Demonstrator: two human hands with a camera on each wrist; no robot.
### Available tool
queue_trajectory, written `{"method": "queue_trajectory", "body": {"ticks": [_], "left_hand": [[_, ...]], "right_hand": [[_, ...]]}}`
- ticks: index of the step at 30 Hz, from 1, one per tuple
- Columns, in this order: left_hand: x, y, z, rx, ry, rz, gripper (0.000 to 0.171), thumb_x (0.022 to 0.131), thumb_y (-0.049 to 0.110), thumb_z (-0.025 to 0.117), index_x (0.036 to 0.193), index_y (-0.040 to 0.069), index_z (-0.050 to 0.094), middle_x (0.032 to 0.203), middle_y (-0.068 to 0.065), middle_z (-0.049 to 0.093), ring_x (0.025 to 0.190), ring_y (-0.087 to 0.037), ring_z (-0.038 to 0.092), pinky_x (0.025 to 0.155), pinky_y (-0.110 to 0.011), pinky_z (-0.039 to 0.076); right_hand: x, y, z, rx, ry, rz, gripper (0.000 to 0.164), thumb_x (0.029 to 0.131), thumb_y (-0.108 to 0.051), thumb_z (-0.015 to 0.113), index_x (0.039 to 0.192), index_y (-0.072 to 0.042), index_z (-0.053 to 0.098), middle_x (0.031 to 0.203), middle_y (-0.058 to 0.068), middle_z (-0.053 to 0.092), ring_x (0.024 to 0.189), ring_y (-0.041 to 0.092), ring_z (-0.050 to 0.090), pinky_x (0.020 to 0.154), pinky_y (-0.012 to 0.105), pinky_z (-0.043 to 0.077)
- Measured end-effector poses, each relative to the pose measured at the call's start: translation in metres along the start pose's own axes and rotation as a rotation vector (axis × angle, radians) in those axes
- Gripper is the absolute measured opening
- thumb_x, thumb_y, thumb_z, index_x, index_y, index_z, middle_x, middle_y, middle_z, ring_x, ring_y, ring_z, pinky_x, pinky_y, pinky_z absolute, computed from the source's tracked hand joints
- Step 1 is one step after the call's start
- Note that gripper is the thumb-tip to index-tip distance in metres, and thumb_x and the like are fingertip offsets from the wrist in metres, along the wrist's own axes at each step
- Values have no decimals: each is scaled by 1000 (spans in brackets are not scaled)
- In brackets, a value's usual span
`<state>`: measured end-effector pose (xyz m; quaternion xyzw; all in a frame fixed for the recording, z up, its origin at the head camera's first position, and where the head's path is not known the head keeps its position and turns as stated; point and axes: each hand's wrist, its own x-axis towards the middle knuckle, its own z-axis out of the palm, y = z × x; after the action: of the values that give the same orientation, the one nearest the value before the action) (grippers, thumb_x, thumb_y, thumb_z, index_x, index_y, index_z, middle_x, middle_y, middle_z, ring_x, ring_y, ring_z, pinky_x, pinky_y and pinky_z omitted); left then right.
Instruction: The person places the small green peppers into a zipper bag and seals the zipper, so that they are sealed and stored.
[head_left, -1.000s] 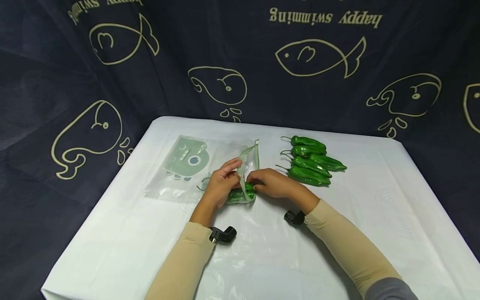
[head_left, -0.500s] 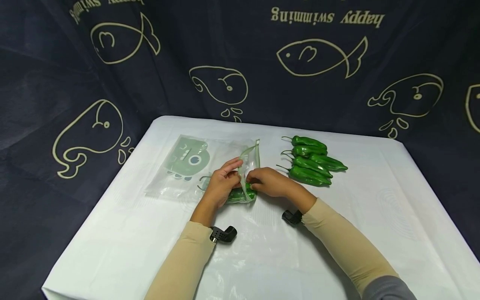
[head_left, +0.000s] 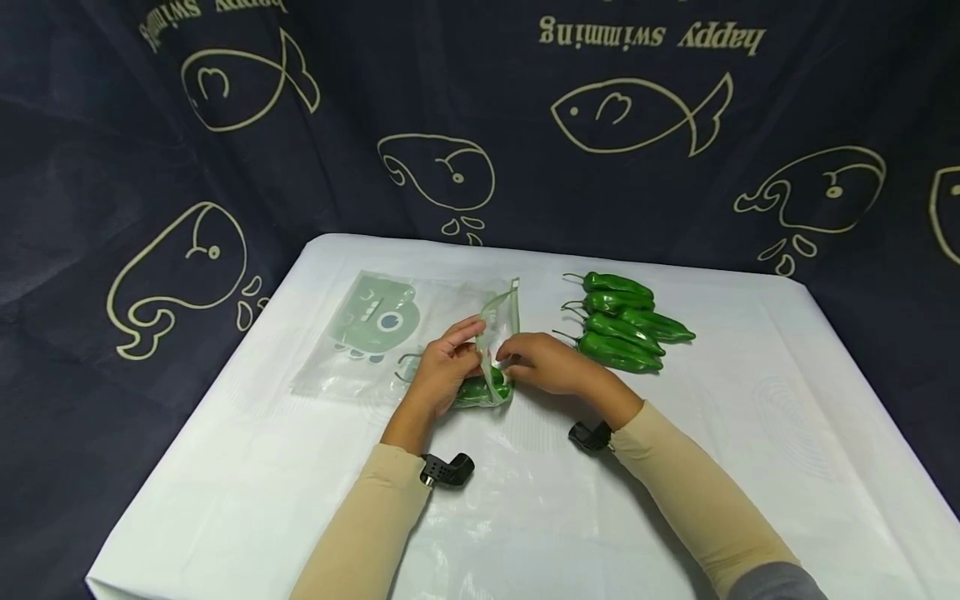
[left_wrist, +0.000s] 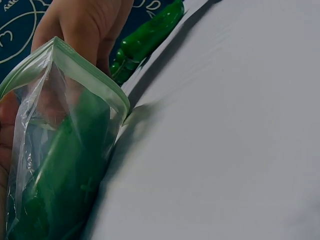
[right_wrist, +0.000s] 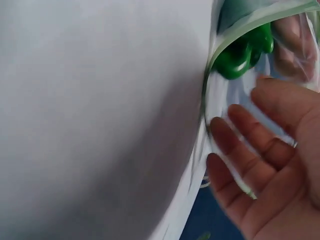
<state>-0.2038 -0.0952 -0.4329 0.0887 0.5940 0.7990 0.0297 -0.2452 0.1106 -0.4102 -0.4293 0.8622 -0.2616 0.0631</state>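
Observation:
A clear zip bag [head_left: 457, 292] with a green cartoon print lies on the table, its green-edged mouth spread toward the right. My left hand [head_left: 442, 367] grips the bag near the mouth, thumb and fingers at its upper film. Inside are green peppers [left_wrist: 70, 170], their blunt ends [right_wrist: 235, 62] just within the opening in the right wrist view. My right hand [head_left: 543, 362] is at the mouth with fingers spread and loosely bent, holding nothing. In the right wrist view its fingertips [right_wrist: 217, 125] overlap the bag's edge, with a small gap between thumb and peppers.
Several loose green peppers [head_left: 618, 321] lie in a stack on the white table [head_left: 720, 433], right of the bag and behind my right hand. A dark curtain [head_left: 517, 200] with fish and whale drawings hangs at the table's back edge.
My right hand's fingers have come slightly away from the peppers in the bag, leaving their ends more exposed. The left hand and the bag stay where they were.

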Motion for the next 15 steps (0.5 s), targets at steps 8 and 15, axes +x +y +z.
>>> {"method": "queue_trajectory", "body": {"ticks": [8,15], "left_hand": [[0,0,0,12,9,-9,50,88,-18,51,139,-15,47,151,-9,40,90,-7,53,68,-21,56],[1,0,0,13,11,-7,51,88,-18,50,138,-15,47,151,-8,40,91,-8,53,68,-20,56]], "right_hand": [[-23,10,-17,1,92,-15,22,93,-4,67,114,-1,69,109,10,68,100,28,63,86,42,52],[-44,18,-32,-48,115,46,24,94,-7,68,117,-2,68,112,9,67,103,26,61,87,43,51]]}}
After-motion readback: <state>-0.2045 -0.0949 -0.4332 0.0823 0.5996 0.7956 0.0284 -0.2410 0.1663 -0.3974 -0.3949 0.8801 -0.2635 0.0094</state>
